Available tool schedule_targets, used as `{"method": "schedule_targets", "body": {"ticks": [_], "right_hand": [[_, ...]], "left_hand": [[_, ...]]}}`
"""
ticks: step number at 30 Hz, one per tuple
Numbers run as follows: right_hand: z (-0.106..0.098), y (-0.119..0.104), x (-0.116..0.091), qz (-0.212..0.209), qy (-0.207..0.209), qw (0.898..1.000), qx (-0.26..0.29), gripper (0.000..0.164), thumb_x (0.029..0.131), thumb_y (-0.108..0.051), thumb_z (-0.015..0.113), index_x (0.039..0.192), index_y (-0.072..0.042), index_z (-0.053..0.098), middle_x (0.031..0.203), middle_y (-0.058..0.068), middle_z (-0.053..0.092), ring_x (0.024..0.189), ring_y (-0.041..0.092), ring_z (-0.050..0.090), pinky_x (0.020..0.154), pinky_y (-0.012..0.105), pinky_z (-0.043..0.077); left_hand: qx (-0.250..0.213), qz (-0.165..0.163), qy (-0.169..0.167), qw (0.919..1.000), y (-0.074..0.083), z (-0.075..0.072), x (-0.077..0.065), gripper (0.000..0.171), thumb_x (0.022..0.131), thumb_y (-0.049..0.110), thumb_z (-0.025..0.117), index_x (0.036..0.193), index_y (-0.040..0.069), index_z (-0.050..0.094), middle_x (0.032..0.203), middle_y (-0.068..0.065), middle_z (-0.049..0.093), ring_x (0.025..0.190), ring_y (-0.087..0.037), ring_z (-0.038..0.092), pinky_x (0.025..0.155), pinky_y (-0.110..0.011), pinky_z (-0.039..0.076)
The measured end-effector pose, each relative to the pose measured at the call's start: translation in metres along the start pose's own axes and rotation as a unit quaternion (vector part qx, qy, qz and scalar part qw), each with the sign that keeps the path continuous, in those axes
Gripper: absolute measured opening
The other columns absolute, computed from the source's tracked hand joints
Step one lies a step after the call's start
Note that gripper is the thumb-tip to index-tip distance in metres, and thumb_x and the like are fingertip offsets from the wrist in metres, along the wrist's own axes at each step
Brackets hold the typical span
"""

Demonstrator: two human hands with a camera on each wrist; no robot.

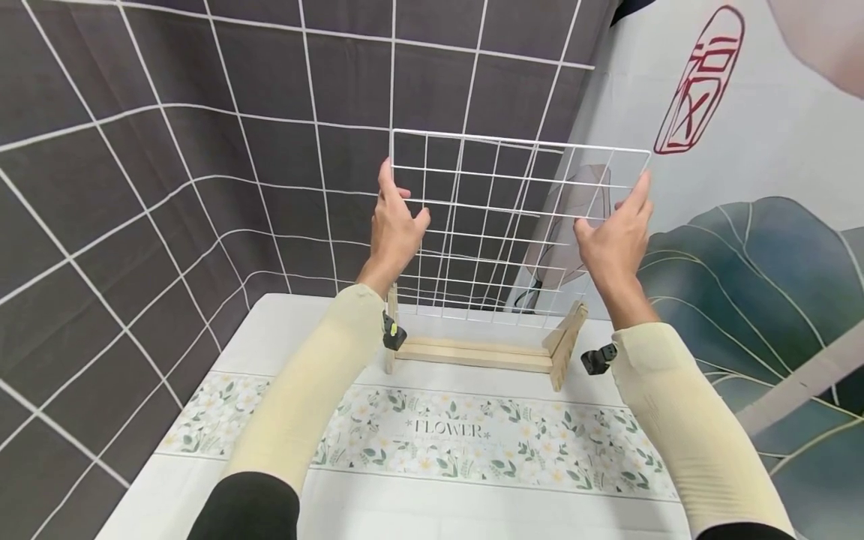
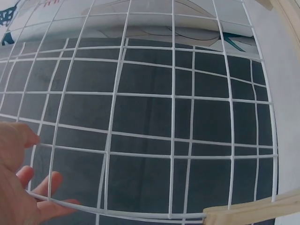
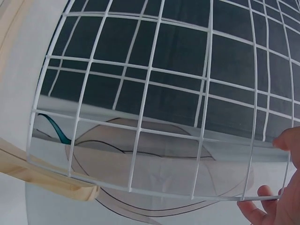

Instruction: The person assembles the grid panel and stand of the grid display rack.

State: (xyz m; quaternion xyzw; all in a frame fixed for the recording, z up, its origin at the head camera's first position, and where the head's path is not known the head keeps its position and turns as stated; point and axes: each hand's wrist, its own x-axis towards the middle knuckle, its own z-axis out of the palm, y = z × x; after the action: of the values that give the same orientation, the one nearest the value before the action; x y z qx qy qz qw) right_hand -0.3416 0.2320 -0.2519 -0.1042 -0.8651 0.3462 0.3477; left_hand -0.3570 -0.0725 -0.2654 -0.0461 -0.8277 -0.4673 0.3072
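Note:
A white wire grid panel (image 1: 493,175) stands tilted over a low wooden stand (image 1: 472,354), its lower end between the two wooden side pieces. My left hand (image 1: 394,225) grips the panel's left edge, thumb in front and fingers behind the wires. On the opposite edge, at about the same height, my right hand (image 1: 616,236) holds on in the same way. The left wrist view shows fingertips around the edge wire and a wooden side piece (image 2: 253,211) along the lower part of that edge. A matching wooden piece (image 3: 51,183) meets the panel's edge in the right wrist view.
The stand rests on a white table (image 1: 418,510) crossed by a floral runner (image 1: 445,442) printed "FLOWER". Behind and to the left hangs a dark curtain (image 1: 270,75) with white lines. A pale cloth with large leaf prints (image 1: 756,262) hangs at the right.

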Motion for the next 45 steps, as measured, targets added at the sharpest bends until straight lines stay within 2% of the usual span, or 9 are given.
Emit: {"method": "schedule_targets", "body": {"ticks": [4, 13, 20, 27, 35, 45], "right_hand": [[0.0, 0.003, -0.002, 0.002, 0.003, 1.0, 0.003, 0.102, 0.09, -0.024, 0.069, 0.165, -0.026, -0.001, 0.147, 0.017, 0.043, 0.12, 0.039, 0.053, 0.098, 0.054, 0.046], [0.003, 0.009, -0.008, -0.008, 0.004, 1.0, 0.008, 0.103, 0.09, -0.025, 0.07, 0.165, -0.024, 0.0, 0.144, 0.019, 0.045, 0.114, 0.041, 0.054, 0.094, 0.056, 0.045], [0.009, 0.014, -0.012, -0.012, 0.01, 1.0, 0.009, 0.104, 0.089, -0.024, 0.073, 0.165, -0.025, 0.002, 0.14, 0.02, 0.048, 0.11, 0.043, 0.055, 0.092, 0.057, 0.046], [0.012, 0.019, -0.015, -0.007, 0.013, 1.0, 0.009, 0.104, 0.088, -0.024, 0.073, 0.165, -0.025, 0.002, 0.14, 0.019, 0.049, 0.109, 0.044, 0.055, 0.092, 0.059, 0.046], [0.017, 0.025, -0.021, -0.017, 0.023, 0.999, 0.014, 0.104, 0.086, -0.023, 0.075, 0.165, -0.023, 0.006, 0.137, 0.02, 0.051, 0.104, 0.046, 0.057, 0.091, 0.061, 0.045], [0.019, 0.031, -0.026, -0.02, 0.03, 0.999, 0.012, 0.102, 0.088, -0.022, 0.074, 0.165, -0.021, 0.006, 0.137, 0.02, 0.05, 0.105, 0.044, 0.057, 0.088, 0.058, 0.046]], "left_hand": [[-0.001, 0.006, -0.001, 1.0, -0.002, 0.002, -0.002, 0.096, 0.088, 0.012, 0.072, 0.162, 0.019, 0.011, 0.127, -0.01, 0.061, 0.093, -0.036, 0.066, 0.081, -0.046, 0.055], [0.004, -0.009, -0.004, 0.9999, -0.005, 0.002, -0.009, 0.097, 0.089, 0.013, 0.072, 0.162, 0.021, 0.01, 0.127, -0.009, 0.061, 0.089, -0.033, 0.065, 0.077, -0.044, 0.054], [0.009, -0.012, -0.001, 0.9999, -0.013, 0.005, -0.014, 0.097, 0.088, 0.013, 0.074, 0.162, 0.019, 0.011, 0.128, -0.009, 0.063, 0.096, -0.036, 0.067, 0.08, -0.046, 0.055], [0.006, -0.001, -0.006, 1.0, -0.018, 0.007, -0.017, 0.097, 0.088, 0.014, 0.073, 0.162, 0.018, 0.011, 0.128, -0.01, 0.063, 0.096, -0.037, 0.067, 0.08, -0.047, 0.055], [0.005, 0.002, -0.008, 1.0, -0.026, 0.01, -0.021, 0.096, 0.089, 0.014, 0.074, 0.162, 0.016, 0.012, 0.128, -0.011, 0.062, 0.091, -0.031, 0.066, 0.078, -0.044, 0.055], [0.008, 0.003, -0.009, 0.9999, -0.027, 0.012, -0.025, 0.094, 0.09, 0.014, 0.073, 0.162, 0.017, 0.012, 0.126, -0.01, 0.062, 0.088, -0.028, 0.066, 0.075, -0.043, 0.056]]}}
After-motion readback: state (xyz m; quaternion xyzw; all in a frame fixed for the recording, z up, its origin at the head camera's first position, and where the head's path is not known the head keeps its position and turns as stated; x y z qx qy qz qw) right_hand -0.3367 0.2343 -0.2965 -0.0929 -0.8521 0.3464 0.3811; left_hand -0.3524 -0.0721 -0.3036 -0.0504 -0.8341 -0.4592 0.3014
